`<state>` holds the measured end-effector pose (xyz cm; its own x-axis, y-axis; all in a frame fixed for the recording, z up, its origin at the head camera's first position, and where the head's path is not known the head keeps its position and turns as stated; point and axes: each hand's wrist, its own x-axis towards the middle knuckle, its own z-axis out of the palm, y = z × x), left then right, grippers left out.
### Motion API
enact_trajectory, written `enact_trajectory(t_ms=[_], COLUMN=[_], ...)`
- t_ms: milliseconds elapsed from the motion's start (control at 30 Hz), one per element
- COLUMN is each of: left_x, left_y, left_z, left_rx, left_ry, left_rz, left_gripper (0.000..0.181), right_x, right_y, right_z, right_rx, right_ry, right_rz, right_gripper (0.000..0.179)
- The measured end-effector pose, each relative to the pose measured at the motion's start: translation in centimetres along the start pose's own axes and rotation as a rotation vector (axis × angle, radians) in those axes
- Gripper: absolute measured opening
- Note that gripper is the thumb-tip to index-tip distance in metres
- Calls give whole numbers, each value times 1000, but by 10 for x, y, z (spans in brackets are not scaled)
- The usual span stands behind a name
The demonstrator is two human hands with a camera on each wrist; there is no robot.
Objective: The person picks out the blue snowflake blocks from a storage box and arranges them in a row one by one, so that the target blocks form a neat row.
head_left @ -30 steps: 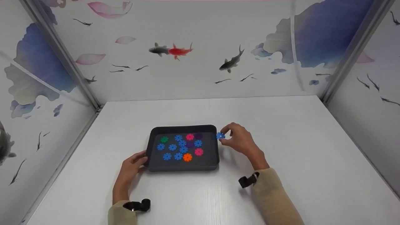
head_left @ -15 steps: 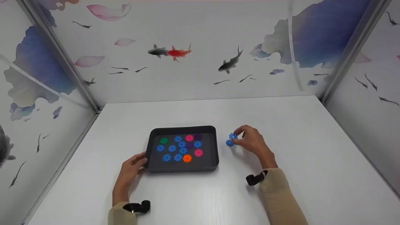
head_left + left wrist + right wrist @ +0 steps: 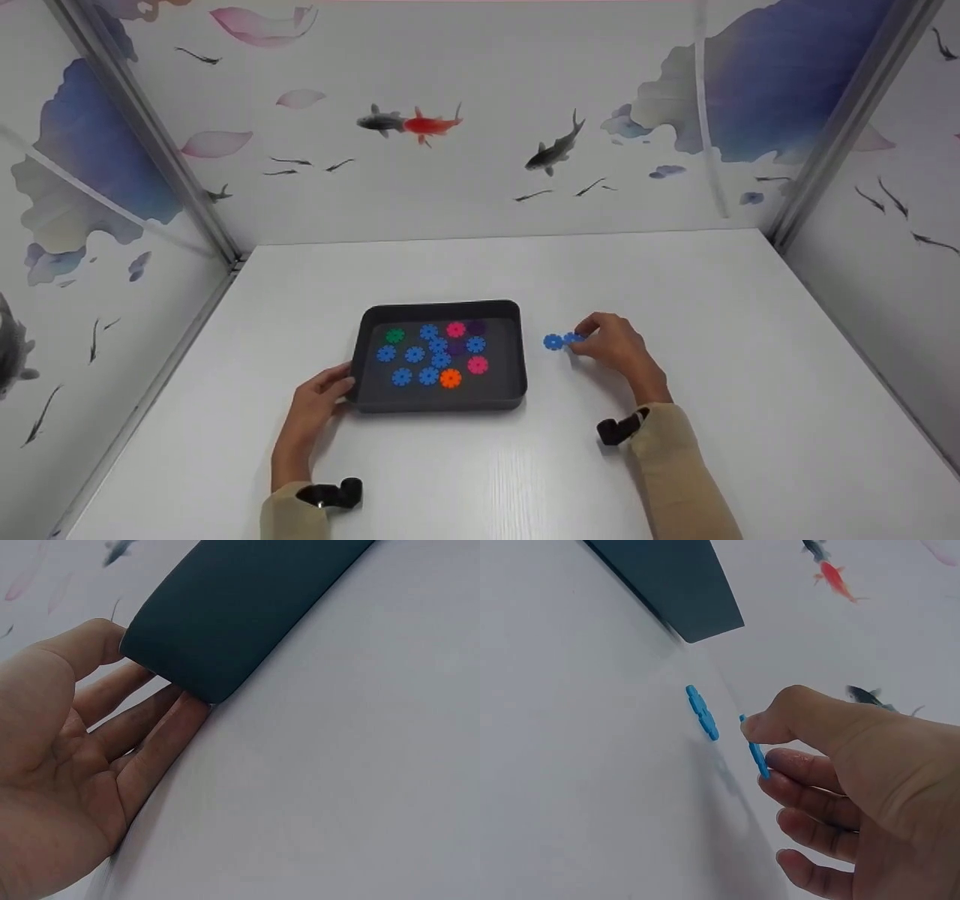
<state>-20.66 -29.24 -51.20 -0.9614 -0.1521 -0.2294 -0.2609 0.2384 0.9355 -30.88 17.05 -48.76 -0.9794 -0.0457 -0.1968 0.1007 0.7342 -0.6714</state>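
My left hand (image 3: 311,409) grips the left side of a dark grey tray (image 3: 495,394), thumb at the rim and fingers reaching under the corner in the left wrist view. Inside the tray lie several notched snowflake discs: blue, pink, purple, one green (image 3: 394,335) and one orange (image 3: 450,378). To the right of the tray, my right hand (image 3: 619,349) pinches a blue snowflake disc (image 3: 758,757) between thumb and fingers, low over the table. A second blue snowflake disc (image 3: 553,342) lies on the table just left of the pinched one; a narrow gap parts them in the right wrist view.
The white table (image 3: 465,487) is bounded by a printed back wall (image 3: 480,195) and side walls with metal corner posts. Both wrists wear a small black camera.
My right hand has moved right from the tray's edge with its blue disc, then slightly lower, beside the second blue disc that has come into view. My left hand stays at the tray.
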Motion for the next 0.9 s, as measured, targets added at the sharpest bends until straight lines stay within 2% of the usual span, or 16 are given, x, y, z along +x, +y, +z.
enact_trajectory(t_ms=[333,900], left_x=[3,2], left_y=[0,0], left_z=[2,2], left_rx=[14,-8], left_ry=[29,18], left_rz=[3,2], left_gripper=[44,46], right_x=[4,8], right_y=[6,9], right_z=[6,8], right_rx=[-25,0], right_ry=[33,38], right_rz=[-31,-40], right_gripper=[35,36])
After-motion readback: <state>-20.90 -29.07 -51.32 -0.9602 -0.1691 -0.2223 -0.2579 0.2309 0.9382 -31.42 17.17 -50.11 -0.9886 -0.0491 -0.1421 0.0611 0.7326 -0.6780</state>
